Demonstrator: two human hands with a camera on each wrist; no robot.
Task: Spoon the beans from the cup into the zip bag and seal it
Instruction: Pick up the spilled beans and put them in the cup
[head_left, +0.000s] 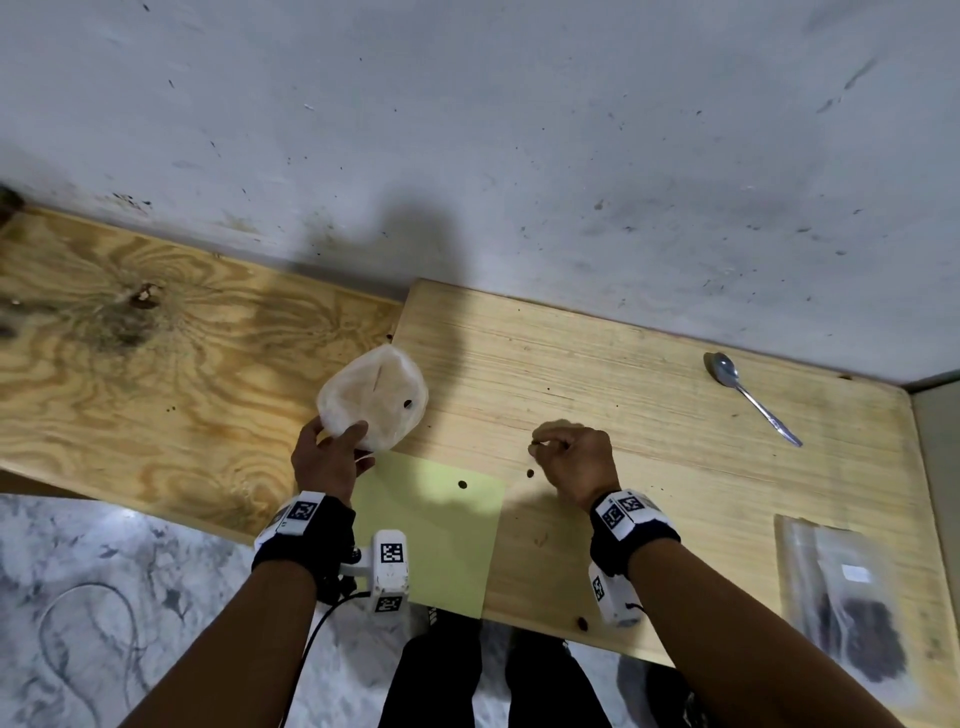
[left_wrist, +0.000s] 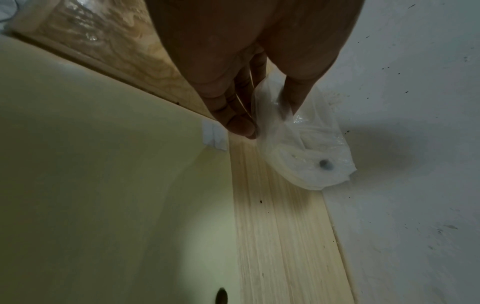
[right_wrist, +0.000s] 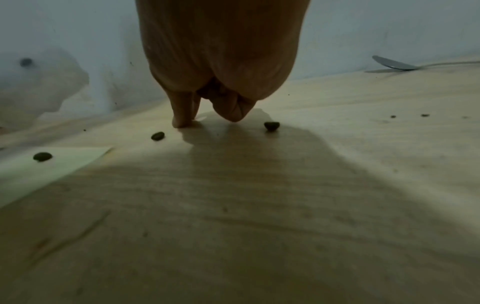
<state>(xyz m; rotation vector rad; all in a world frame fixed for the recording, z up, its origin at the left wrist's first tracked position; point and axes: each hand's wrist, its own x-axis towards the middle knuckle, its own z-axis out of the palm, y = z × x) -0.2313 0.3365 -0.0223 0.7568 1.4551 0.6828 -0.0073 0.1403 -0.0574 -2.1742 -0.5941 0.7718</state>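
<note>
My left hand (head_left: 337, 431) grips the rim of a crumpled translucent plastic cup (head_left: 371, 397), tilted over the table with one bean (head_left: 408, 403) inside. The left wrist view shows the thumb and fingers (left_wrist: 239, 123) pinching the cup (left_wrist: 306, 156). My right hand (head_left: 550, 449) hovers low at the table's middle, fingers curled, a fingertip (right_wrist: 182, 121) touching the wood. Loose beans lie beside it: one (right_wrist: 271, 125) to the right, one (right_wrist: 157, 136) to the left. No bean shows between its fingertips. The zip bag (head_left: 852, 608), dark beans inside, lies flat at the front right.
A metal spoon (head_left: 748, 395) lies at the back right near the wall. A pale green paper sheet (head_left: 441, 530) with one bean (head_left: 462, 485) on it lies at the front edge. A lower plywood board (head_left: 130, 338) adjoins on the left.
</note>
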